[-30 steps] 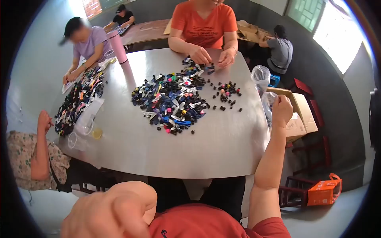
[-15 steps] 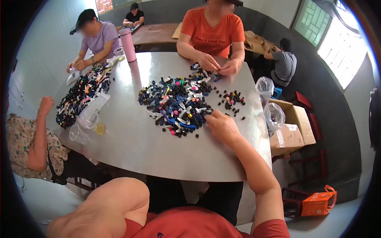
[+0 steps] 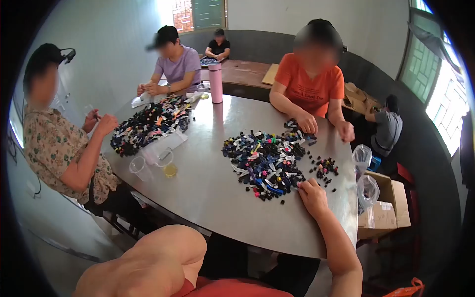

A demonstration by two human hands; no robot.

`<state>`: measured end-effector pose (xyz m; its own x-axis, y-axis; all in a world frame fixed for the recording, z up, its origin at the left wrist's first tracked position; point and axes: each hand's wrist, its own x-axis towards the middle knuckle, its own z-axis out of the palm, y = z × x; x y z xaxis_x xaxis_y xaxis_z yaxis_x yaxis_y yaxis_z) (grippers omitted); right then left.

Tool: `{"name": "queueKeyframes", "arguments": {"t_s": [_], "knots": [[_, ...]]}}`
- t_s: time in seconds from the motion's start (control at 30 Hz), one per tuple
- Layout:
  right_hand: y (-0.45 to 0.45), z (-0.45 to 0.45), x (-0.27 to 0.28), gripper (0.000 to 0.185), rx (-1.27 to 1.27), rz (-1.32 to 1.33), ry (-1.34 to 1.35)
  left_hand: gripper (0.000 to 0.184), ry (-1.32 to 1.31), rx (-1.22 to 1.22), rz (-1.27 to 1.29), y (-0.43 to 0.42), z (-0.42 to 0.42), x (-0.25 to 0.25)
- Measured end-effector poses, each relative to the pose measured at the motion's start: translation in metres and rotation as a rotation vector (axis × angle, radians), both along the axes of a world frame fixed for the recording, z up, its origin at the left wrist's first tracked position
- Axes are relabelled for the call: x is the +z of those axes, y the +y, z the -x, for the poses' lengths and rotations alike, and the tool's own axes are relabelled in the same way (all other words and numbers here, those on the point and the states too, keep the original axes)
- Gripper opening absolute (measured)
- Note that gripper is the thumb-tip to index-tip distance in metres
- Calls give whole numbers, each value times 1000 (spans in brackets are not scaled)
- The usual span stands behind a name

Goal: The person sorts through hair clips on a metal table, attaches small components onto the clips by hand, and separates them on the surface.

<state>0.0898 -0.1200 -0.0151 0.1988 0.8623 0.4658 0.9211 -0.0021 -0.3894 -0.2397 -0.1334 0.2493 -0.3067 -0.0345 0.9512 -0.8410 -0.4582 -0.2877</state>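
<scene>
My right hand (image 3: 313, 197) is at the near right edge of a pile of small hair clips (image 3: 264, 166) on the metal table. Its fingers are curled and pressed together, their tips against the edge of the pile; whatever they hold is too small to make out. The clips are black, dark blue, white and clear, with a few pink and yellow ones. A smaller scatter of little black and coloured claw clips (image 3: 325, 168) lies just beyond my right hand. My bent left arm (image 3: 163, 252) fills the lower foreground, its hand out of view.
A second clip pile (image 3: 151, 123) lies on the left of the metal table (image 3: 208, 203), near plastic cups (image 3: 141, 170). A pink bottle (image 3: 215, 83) stands at the back. Co-workers sit around; one in orange (image 3: 311, 84) is across from me. Cardboard boxes (image 3: 381, 213) stand at right.
The view has turned left and up, shifting the table rightward and down. My right hand stays at the pile's edge, its fingers more curled. The orange-shirted person's hands have moved apart.
</scene>
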Motion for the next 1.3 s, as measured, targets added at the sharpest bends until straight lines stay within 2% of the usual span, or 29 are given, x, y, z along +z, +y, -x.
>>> {"name": "queueKeyframes", "arguments": {"t_s": [0.13,0.2,0.33,0.63,0.73,1.03,1.1,1.3], "knots": [[-3,3,2,7,13,-95,-37,22,129,-114,122,-1,5,21],[-3,2,0,7,26,-114,-50,21,252,-67,2,9,26,23],[-2,3,1,7,30,-136,-55,21,170,-54,-19,8,20,27],[-5,3,4,8,38,-144,-54,17,233,-64,-9,7,32,34],[-5,5,7,8,27,-130,-39,13,158,30,-51,6,30,36],[-3,0,8,7,37,-127,20,28,-45,265,-142,2,36,34],[-6,2,5,7,45,-118,35,24,11,140,-131,13,39,29],[-3,0,1,6,17,-94,80,16,286,81,-48,23,55,32]]}}
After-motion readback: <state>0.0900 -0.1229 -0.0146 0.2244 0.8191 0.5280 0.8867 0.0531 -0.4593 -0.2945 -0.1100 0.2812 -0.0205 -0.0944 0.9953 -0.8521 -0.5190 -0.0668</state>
